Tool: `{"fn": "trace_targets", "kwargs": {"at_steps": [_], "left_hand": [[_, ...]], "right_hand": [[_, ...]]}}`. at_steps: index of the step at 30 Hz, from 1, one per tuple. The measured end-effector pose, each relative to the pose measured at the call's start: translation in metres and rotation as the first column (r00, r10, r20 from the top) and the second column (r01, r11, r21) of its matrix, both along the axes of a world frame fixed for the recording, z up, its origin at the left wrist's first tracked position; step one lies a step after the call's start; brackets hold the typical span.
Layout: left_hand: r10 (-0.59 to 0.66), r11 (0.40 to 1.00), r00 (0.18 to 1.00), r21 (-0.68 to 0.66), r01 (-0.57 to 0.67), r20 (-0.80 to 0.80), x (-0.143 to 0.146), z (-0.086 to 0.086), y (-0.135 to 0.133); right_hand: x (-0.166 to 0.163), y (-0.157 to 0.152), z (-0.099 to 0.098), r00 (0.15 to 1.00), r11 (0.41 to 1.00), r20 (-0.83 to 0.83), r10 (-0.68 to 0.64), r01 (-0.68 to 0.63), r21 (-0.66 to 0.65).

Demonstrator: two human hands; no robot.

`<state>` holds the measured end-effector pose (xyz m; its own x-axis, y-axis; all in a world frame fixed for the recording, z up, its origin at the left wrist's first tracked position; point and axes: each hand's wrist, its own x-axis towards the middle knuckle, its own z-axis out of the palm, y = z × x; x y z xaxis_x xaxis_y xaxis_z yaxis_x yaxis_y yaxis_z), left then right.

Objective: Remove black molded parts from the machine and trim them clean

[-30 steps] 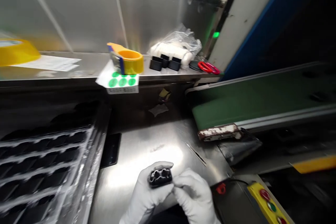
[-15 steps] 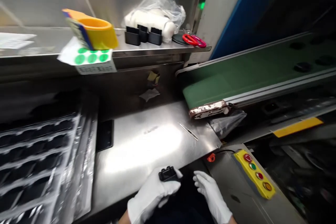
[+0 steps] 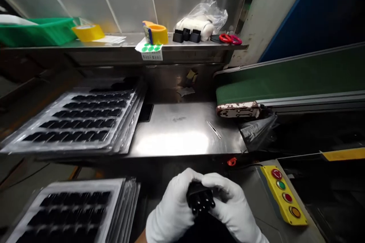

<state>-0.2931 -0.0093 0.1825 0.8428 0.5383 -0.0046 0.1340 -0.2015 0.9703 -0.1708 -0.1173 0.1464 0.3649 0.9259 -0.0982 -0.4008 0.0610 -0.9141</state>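
My left hand (image 3: 175, 207), in a white glove, is closed round a small black plastic part (image 3: 199, 197). Several rounded, shiny prongs stick out of its lower side. My right hand (image 3: 232, 205), also gloved in white, grips the same part from the other side, its thumb and fingers against it. Both hands are in front of the steel table (image 3: 182, 121), low in the view. Parts of the black piece are hidden by the fingers.
Stacked clear trays of black parts lie at left, an upper stack (image 3: 119, 129) and a lower stack (image 3: 114, 205). A green conveyor (image 3: 285, 76) runs at right, above a yellow button box (image 3: 285, 195). Tweezers (image 3: 213, 130) rest on the table. A shelf (image 3: 128, 41) holds a tape dispenser (image 3: 159, 35) and scissors (image 3: 232, 39).
My right hand, apart and holding nothing before, has come to the black part and now grips it together with my left. The view has turned left, showing the lower tray stack.
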Motion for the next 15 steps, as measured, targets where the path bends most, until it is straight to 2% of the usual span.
{"fn": "trace_targets", "kwargs": {"at_steps": [3, 5, 10, 15], "left_hand": [[0.066, 0.954, 0.991, 0.284, -0.096, 0.114, -0.016, 0.004, -0.049], [0.137, 0.901, 0.982, 0.396, -0.180, 0.133, -0.026, 0.007, -0.077], [0.243, 0.860, 0.957, 0.421, -0.288, 0.158, -0.047, 0.010, -0.122], [0.322, 0.827, 0.936, 0.440, -0.350, 0.139, -0.065, 0.008, -0.132]], "right_hand": [[-0.007, -0.041, 0.003, 0.980, 0.991, 0.196, 0.035, -0.060, 0.124], [-0.011, -0.063, 0.005, 0.968, 0.978, 0.243, 0.059, -0.105, 0.179], [-0.028, -0.093, 0.006, 0.971, 0.957, 0.202, 0.130, -0.176, 0.232], [-0.047, -0.096, 0.003, 0.980, 0.962, 0.092, 0.178, -0.193, 0.192]]}}
